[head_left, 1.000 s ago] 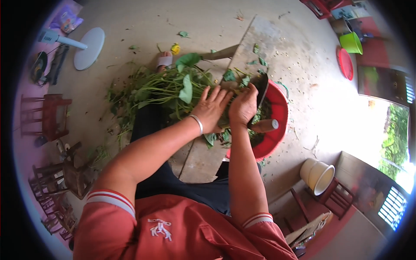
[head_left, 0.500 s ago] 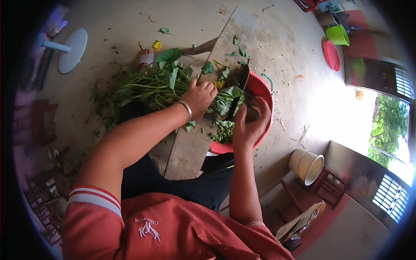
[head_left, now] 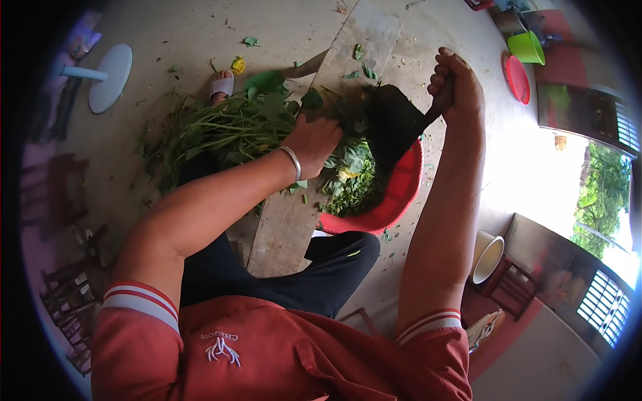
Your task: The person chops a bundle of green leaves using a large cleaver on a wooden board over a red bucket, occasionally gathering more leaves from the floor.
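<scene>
My right hand (head_left: 461,87) is raised on the right, fingers wrapped round the handle of a broad dark cleaver (head_left: 394,127). Its blade points left over the board and part of the basin. With my left hand (head_left: 313,146) I press and grip a thick bundle of leafy green stems (head_left: 227,130) across the wooden board (head_left: 284,230); the fingertips are partly hidden among leaves. The cut end of the bundle lies by the blade. Below it, a red basin (head_left: 404,184) holds chopped greens (head_left: 354,190).
Loose leaves (head_left: 251,41) and a yellow flower (head_left: 238,65) lie on the floor near my foot (head_left: 223,85). A white round-topped stool (head_left: 112,79) lies tipped at left. On the right are a green bucket (head_left: 526,48), a red basin (head_left: 516,79) and a cream bucket (head_left: 488,257).
My right hand has swung up and to the right from beside the basin, lifting the cleaver off the greens. My left hand has stayed on the bundle, shifting only slightly.
</scene>
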